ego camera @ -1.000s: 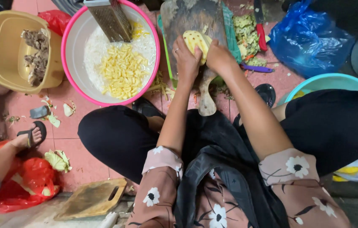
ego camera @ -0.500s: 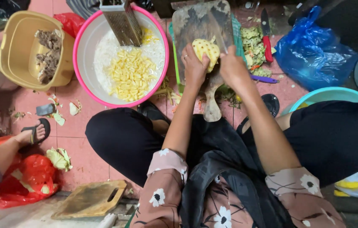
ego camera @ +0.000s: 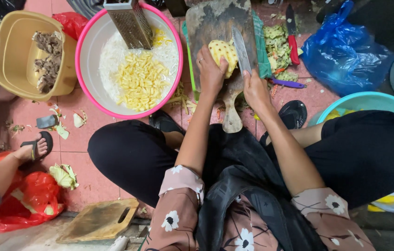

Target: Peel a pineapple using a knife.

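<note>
Since a moment ago the right hand (ego camera: 256,90) has come off the yellow piece and now shows a knife (ego camera: 241,50), its blade standing across the wooden cutting board (ego camera: 208,23); before, both hands lay together on the fruit and no blade was in sight.

There is only the head view, looking straight down. The left hand (ego camera: 211,70) is curled over the near side of the pineapple piece (ego camera: 221,50), pinning it to the board. The right hand is clenched round the knife handle, the blade just beside the fruit's right edge, touching or nearly so; I cannot tell which.

As for progress, I would judge it well along: the pink-rimmed basin (ego camera: 129,60) already holds a good heap of yellow strips (ego camera: 141,79) over something white, with a metal grater (ego camera: 129,21) leaning in it. The piece on the board looks whole, so its slicing seems barely begun. Peelings (ego camera: 278,44) lie to the right by a red-handled knife (ego camera: 291,39).

The knife handle is buried in the fist. The grater's top and the board's far end are cut off by the frame. The turquoise basin (ego camera: 369,102) is half hidden behind the knee, its contents unclear. A neighbour's sandalled foot (ego camera: 36,148) shows at left, the rest out of view.
</note>
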